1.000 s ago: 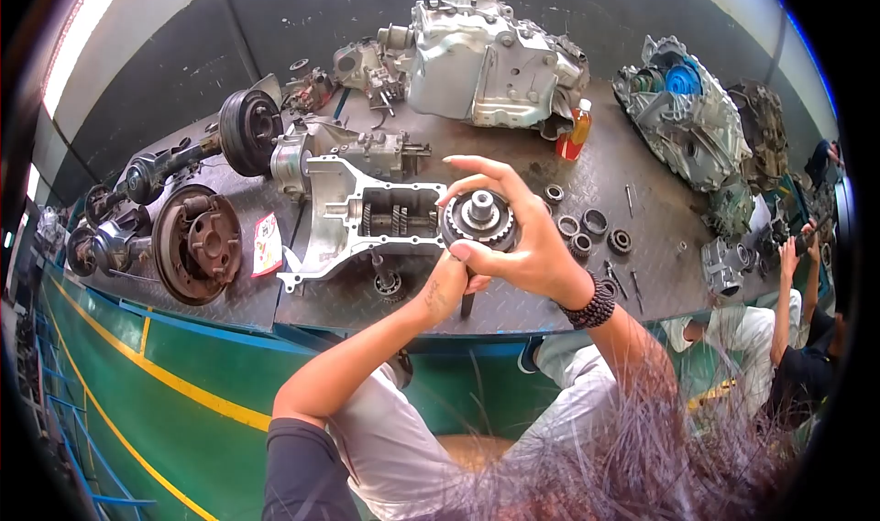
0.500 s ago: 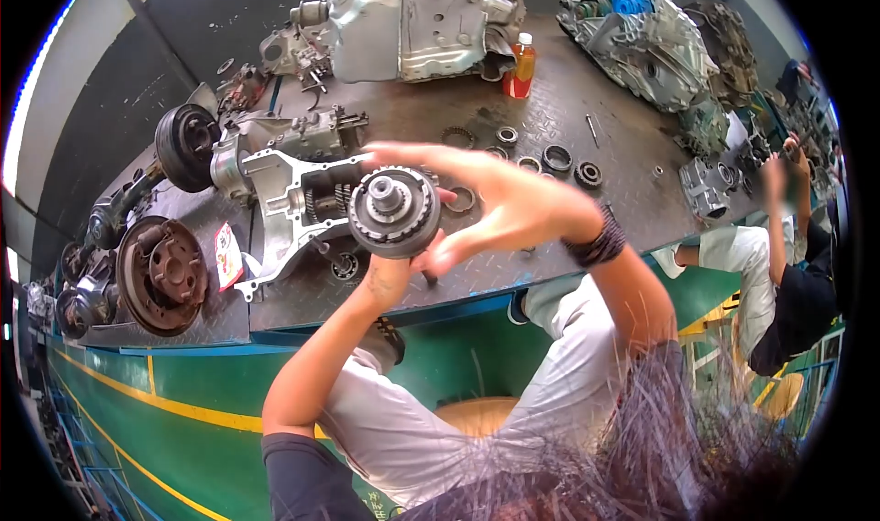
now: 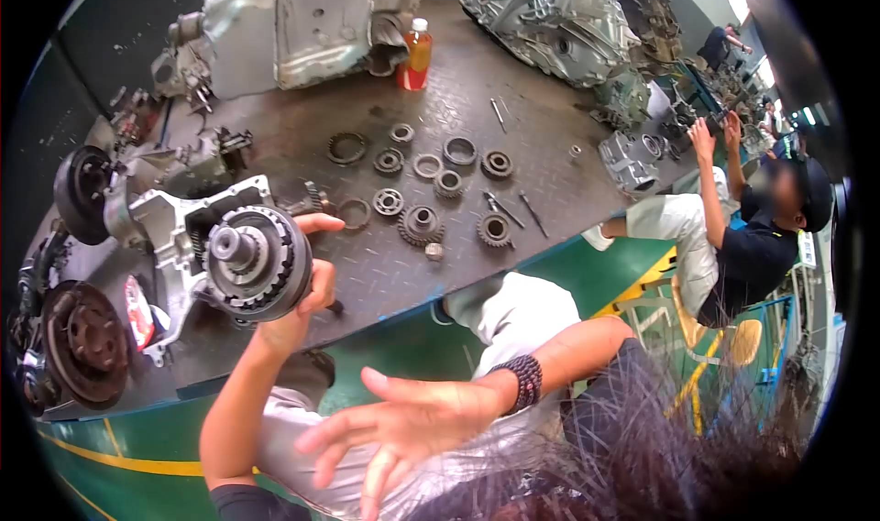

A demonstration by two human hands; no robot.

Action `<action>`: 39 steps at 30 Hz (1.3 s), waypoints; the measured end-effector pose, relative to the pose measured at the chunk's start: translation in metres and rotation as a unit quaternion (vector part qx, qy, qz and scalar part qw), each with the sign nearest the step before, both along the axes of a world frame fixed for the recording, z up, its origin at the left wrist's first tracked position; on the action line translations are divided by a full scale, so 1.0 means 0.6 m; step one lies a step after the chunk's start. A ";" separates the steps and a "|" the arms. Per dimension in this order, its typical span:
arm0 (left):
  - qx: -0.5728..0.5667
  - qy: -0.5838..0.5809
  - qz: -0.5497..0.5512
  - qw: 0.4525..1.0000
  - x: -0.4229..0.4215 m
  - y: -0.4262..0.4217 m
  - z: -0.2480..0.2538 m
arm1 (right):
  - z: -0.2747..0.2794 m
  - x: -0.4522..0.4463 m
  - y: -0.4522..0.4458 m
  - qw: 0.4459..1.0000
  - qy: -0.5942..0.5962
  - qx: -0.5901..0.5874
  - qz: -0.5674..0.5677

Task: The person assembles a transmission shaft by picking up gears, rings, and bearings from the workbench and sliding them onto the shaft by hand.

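My left hand [image 3: 316, 294] grips a gear assembly [image 3: 261, 266], a stack of toothed rings on a splined shaft whose end faces up toward me. It is held above the table's front edge and hides part of the open gearbox housing [image 3: 170, 217] behind it. My right hand [image 3: 412, 420], with a dark beaded bracelet on the wrist, hangs over my lap with its fingers spread and nothing in it. Several loose parts lie on the table right of the assembly, among them a stepped gear [image 3: 422, 226], a smaller gear [image 3: 495, 230] and a bearing ring [image 3: 460, 150].
On the metal table [image 3: 367, 287] stand a large casing [image 3: 321, 35], a bottle of reddish liquid [image 3: 416, 58] and another transmission casing [image 3: 559, 35]. A rusty brake drum [image 3: 87, 342] is at left. Another person [image 3: 756, 246] sits at right beside a small housing [image 3: 628, 162].
My right hand has come away from the gear assembly and dropped toward my lap. The assembly stays in my left hand, its shaft now tilted more to the left. My view has swung right.
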State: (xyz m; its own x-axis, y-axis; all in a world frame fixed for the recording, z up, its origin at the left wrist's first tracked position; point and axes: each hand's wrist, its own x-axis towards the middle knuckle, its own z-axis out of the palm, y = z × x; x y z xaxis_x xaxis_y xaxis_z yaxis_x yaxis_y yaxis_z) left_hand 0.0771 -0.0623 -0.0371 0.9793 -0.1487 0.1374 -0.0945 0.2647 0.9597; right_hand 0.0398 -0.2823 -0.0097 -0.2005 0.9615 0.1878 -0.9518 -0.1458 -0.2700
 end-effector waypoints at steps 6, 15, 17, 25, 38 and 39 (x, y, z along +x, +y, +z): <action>-0.029 0.021 0.047 0.998 -0.001 -0.019 0.002 | 0.057 -0.001 -0.008 0.967 0.236 0.049 -0.080; -0.033 0.088 0.062 0.994 -0.001 -0.012 0.016 | 0.104 0.021 -0.015 0.927 0.347 0.003 -0.143; -0.044 0.089 0.076 0.992 -0.003 -0.015 0.005 | 0.098 0.035 -0.016 0.945 0.286 0.021 -0.158; 0.066 -0.003 0.055 0.996 -0.001 -0.002 -0.010 | 0.050 0.080 -0.045 0.929 -0.004 -0.041 -0.368; -0.020 0.010 0.054 0.998 0.006 0.002 -0.013 | -0.030 0.166 0.059 0.508 -0.717 -0.124 -0.461; -0.026 -0.003 0.054 0.998 0.007 0.000 -0.014 | -0.033 0.160 0.074 0.530 -0.699 -0.142 -0.459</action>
